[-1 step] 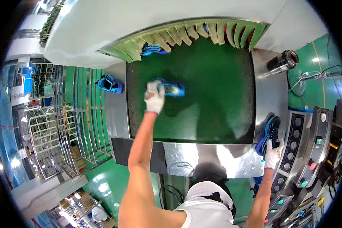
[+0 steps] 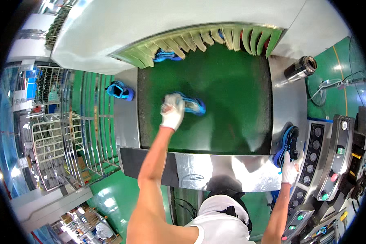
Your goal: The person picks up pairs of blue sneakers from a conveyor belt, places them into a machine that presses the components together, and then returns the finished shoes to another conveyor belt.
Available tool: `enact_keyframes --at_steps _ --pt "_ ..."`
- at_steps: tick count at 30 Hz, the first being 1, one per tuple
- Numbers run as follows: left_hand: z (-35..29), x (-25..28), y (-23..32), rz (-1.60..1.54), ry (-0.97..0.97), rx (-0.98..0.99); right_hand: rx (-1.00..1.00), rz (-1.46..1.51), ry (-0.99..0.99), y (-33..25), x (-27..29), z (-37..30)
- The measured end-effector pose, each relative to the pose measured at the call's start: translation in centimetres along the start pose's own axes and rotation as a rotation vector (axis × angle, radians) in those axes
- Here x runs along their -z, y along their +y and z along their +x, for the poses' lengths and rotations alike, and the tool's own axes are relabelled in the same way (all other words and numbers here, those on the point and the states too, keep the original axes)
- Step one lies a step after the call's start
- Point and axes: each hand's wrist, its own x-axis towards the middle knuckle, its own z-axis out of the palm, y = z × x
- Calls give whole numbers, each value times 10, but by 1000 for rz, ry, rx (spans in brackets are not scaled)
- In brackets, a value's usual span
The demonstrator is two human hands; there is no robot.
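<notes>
Head-worn fisheye view, looking steeply down from head height.
It faces forward over the green belt [image 2: 236,110], near enough that both forearms [image 2: 153,156] reach up from the lower edge; the left grip [image 2: 173,110] sits close to mid-frame, the right grip [image 2: 290,168] farther right; straight edges bow outward.

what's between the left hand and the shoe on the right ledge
The head view shows another blue shoe, then green belt, a dark strip and some metal ledge.
</notes>
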Motion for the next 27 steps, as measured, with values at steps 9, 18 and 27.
enact_keyframes --at_steps 9,18,27 --pt "-179 26 338 -542 -782 -460 469 229 -444 0 59 -140" --pt "-235 77 622 -926 -854 -1337 -217 1462 -15 179 236 -215" --pt "-414 -37 849 -990 -1247 -1082 -379 1882 1029 302 272 -345"
